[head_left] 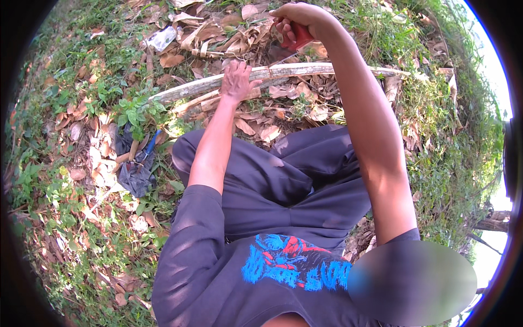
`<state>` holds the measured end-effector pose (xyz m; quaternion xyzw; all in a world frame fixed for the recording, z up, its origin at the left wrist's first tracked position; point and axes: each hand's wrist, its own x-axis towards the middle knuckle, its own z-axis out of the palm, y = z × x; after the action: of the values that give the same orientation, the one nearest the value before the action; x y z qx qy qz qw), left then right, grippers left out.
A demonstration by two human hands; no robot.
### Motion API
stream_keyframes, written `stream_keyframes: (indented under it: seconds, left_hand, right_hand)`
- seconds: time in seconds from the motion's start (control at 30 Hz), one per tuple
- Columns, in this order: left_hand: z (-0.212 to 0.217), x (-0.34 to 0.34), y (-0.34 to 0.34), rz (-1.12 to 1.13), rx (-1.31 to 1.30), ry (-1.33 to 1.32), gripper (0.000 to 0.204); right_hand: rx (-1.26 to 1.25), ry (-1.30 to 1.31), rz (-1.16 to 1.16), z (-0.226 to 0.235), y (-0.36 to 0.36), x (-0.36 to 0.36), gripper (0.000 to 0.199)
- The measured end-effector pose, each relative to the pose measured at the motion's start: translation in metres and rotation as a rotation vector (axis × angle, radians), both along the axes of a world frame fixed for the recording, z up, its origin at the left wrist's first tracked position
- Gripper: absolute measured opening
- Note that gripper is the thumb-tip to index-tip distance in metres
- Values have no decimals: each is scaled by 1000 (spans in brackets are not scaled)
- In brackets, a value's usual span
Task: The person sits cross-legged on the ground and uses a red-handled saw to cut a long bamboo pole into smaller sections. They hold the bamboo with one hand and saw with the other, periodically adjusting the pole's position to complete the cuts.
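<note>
My left arm reaches out ahead, as I see it from far away, with the back of the left hand point(235, 82) up and the thumb poking out to the right. My right arm goes much farther out, and its wrist bends so the right hand point(308, 17) hooks over to the left. The right grip is closed tight around the red handle of a saw point(302, 37). The left grip lies on top of a long, pale branch point(316, 69), but I cannot tell if the fingers curl under it. The branch runs from side to side past my folded legs point(272, 169), right under the left grip and on the near side of the right grip. The thin blade slants down and left from the handle to the branch, just to the right of the left hand. A thinner stick point(199, 102) lies just on the near side of the branch. Dry leaves point(289, 90) are all around, and a black bag point(135, 182) sits by my left knee.
</note>
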<state>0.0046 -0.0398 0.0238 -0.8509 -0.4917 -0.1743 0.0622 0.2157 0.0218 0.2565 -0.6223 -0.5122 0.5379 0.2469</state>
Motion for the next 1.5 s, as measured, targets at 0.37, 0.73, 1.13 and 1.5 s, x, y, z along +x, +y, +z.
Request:
stream_keyframes:
  seconds: [0.37, 0.73, 1.13, 1.5]
  left_hand:
    - [-11, 11, -16, -85, -105, -58, 56]
    - [-41, -6, 18, -71, -268, -183, 32]
    - [-36, 11, 4, 40, -179, -196, 29]
    - [-37, 12, 5, 84, -224, -149, 41]
  right_hand:
    - [105, 211, -47, 28, 30, 30, 29]
    - [532, 356, -393, 30, -211, 24, 31]
    - [489, 177, -463, -124, -276, -36, 21]
    - [441, 76, -434, -153, -282, -47, 22]
